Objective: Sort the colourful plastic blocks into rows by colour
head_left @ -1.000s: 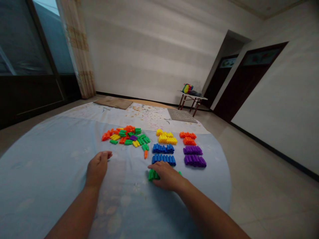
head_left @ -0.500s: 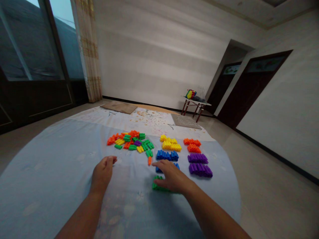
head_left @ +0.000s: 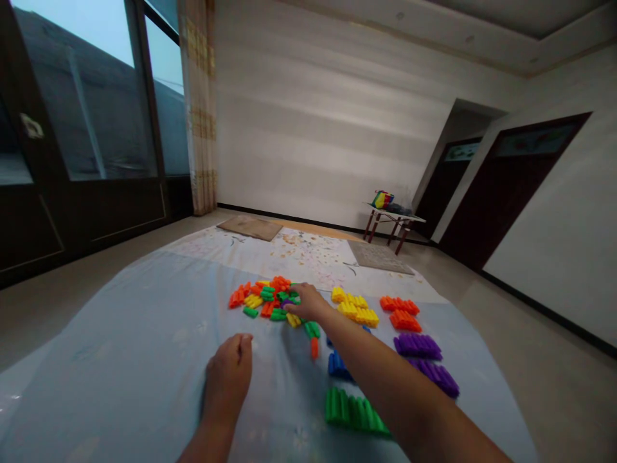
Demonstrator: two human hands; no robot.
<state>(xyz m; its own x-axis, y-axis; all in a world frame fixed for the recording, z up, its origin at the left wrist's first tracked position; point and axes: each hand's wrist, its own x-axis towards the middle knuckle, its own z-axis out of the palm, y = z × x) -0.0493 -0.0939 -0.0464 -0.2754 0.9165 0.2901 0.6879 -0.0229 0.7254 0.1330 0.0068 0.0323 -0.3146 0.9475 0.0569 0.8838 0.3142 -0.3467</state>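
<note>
My right hand (head_left: 308, 302) reaches over the right side of a mixed heap of small plastic tube-like blocks (head_left: 267, 308). Its thumb and fingers are apart around green and purple pieces; contact is hard to make out. My left hand (head_left: 230, 370) rests on the cloth in front of the heap, its fingers curled in and its palm hidden. A single orange block (head_left: 315, 348) lies just below a green pair (head_left: 312, 330). Under my right forearm are rows of blue blocks (head_left: 339, 365) and green blocks (head_left: 351, 410), partly covered.
Yellow rows (head_left: 357, 313), orange rows (head_left: 403, 320) and purple rows (head_left: 418, 346) lie to the right on the blue cloth-covered table (head_left: 144, 334). Beyond are a brown board (head_left: 249, 227), a greyish mat (head_left: 380, 256) and a small table (head_left: 405, 216) with a colourful bag (head_left: 382, 199).
My right hand has moved forward and left, from above the green and blue rows to the mixed heap. My left hand stays curled on the cloth. The camera view has shifted.
</note>
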